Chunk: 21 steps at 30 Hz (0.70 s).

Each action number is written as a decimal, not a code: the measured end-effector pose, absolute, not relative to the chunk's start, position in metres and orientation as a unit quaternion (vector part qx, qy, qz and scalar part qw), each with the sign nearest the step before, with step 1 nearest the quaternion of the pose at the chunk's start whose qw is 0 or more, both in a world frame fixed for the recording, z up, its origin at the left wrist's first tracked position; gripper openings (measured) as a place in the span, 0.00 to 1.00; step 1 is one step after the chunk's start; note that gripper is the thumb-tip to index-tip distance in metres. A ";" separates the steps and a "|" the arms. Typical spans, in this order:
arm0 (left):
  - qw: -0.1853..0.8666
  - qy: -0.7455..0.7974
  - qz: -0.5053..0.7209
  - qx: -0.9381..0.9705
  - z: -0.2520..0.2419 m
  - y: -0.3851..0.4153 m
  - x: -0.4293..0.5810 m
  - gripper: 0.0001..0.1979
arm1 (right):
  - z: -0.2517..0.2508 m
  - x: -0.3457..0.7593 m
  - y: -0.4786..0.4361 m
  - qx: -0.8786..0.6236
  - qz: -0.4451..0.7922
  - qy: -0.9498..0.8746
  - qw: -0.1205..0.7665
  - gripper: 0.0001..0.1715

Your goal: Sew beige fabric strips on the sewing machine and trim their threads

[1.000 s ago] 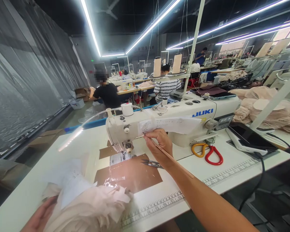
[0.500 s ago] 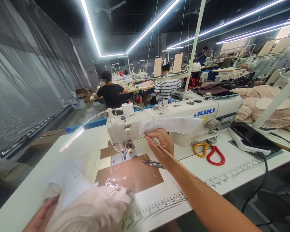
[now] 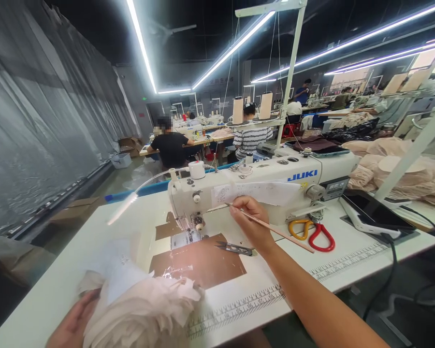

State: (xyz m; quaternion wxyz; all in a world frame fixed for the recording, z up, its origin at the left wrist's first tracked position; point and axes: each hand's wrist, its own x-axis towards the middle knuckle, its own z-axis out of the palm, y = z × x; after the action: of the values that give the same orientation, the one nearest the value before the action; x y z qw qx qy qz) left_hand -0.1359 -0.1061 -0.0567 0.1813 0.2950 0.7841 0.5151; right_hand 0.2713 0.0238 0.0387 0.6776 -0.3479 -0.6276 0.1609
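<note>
Fingers of the left hand (image 3: 76,316) rest against the edge of a bundle of pale fabric (image 3: 145,309) on the table (image 3: 32,299); much of that hand is hidden, so how tightly it grips cannot be told. A white sheet (image 3: 121,266) lies by the bundle. All of this sits apart from the needle area, so no stitching seems under way, and how many pieces are finished cannot be judged. Next comes a brown plate (image 3: 199,266) with snips (image 3: 235,248) lying at its edge. Above, a paper strip (image 3: 275,193) hangs along the sewing machine (image 3: 261,166), small marks already on its left and middle parts, less visible toward its right end. The right hand (image 3: 252,217) pinches a pencil (image 3: 279,230) between thumb and fingers, its tip at the strip's lower left edge; contact is too small to confirm. Writing thus looks partly done rather than complete. Farther right, scissors (image 3: 322,238) lie unused.
</note>
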 end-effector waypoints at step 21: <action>0.321 0.685 0.579 0.302 -0.026 -0.124 -0.097 0.19 | 0.204 0.180 0.060 -0.353 0.116 -0.816 0.442 0.16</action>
State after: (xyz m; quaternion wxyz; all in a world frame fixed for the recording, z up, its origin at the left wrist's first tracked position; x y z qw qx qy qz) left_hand -0.0972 -0.1244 -0.0262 0.3214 0.3019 0.6854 0.5795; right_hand 0.1799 0.0599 0.2040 0.4423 -0.3528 -0.8163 0.1163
